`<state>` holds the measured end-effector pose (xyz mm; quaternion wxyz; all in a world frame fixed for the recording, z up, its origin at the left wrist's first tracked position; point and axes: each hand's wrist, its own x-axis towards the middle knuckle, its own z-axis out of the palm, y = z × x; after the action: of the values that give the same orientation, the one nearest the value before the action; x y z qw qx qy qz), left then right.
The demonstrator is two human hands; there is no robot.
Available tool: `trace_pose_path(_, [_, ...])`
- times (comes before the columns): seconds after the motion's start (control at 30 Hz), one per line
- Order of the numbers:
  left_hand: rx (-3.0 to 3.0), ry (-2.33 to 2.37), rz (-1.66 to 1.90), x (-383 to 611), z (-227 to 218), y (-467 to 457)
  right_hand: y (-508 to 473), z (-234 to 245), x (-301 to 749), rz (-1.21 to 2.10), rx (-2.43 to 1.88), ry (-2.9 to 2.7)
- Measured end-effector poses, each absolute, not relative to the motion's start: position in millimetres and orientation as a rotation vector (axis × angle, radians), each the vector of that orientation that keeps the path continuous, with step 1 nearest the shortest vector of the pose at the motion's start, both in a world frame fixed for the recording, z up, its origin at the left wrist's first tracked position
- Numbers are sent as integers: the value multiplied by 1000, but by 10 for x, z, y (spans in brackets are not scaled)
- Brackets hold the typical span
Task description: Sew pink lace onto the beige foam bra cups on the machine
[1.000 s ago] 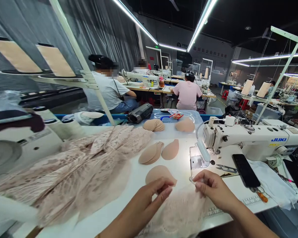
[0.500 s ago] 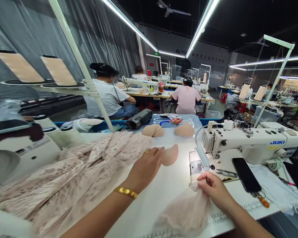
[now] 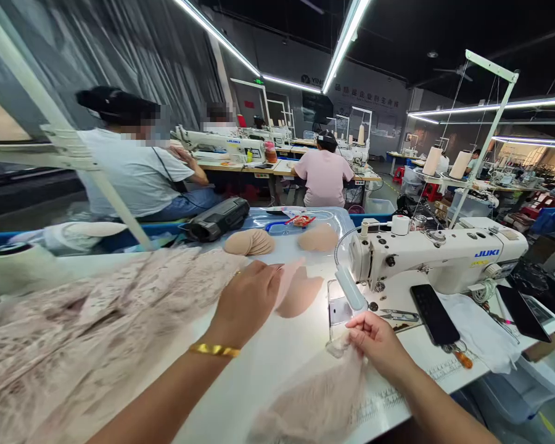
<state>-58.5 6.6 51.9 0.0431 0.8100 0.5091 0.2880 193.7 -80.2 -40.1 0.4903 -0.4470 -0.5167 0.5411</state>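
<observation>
Your left hand (image 3: 247, 302) has gone from lying flat to pinching one foam cup (image 3: 290, 275) just above the table (image 3: 277, 357), your right hand (image 3: 374, 339) pinches the lace piece (image 3: 317, 401) beside the sewing machine (image 3: 444, 256); cup picked, joining looks not yet begun.

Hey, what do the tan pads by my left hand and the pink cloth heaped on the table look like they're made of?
Pads: likely molded foam, matte and smooth, holding a domed shape. Cloth: looks like lace, matte, with an open patterned weave, though blurred.
</observation>
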Motion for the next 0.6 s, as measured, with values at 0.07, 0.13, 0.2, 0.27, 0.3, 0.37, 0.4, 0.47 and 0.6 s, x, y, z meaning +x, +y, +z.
trace_pose_path(0.07, [2363,1538,755,-628,523,-103,-798,-370,1951,1314,-1082,-1245])
trace_pose_path(0.13, [2208,1393,551,-613,469,-331,-801,-352,1962,1317,-1051,-1235])
trace_pose_path(0.2, [2095,1271,416,-534,382,-559,-815,-340,1961,1323,-994,-1233])
trace_pose_path(0.27, [2072,1237,341,-418,297,-724,-844,-328,1944,1309,-960,-1261])
trace_pose_path(0.3, [2080,1248,320,-358,264,-773,-866,-320,1932,1292,-959,-1285])
trace_pose_path(0.37, [2134,1259,382,-261,230,-803,-922,-295,1908,1240,-980,-1344])
trace_pose_path(0.4, [2161,1222,443,-229,229,-791,-955,-277,1900,1204,-990,-1379])
trace_pose_path(0.47, [2145,1026,509,-205,254,-734,-1024,-226,1898,1118,-981,-1459])
trace_pose_path(0.6, [1843,680,173,-296,358,-584,-1133,-77,1926,771,-938,-1596])
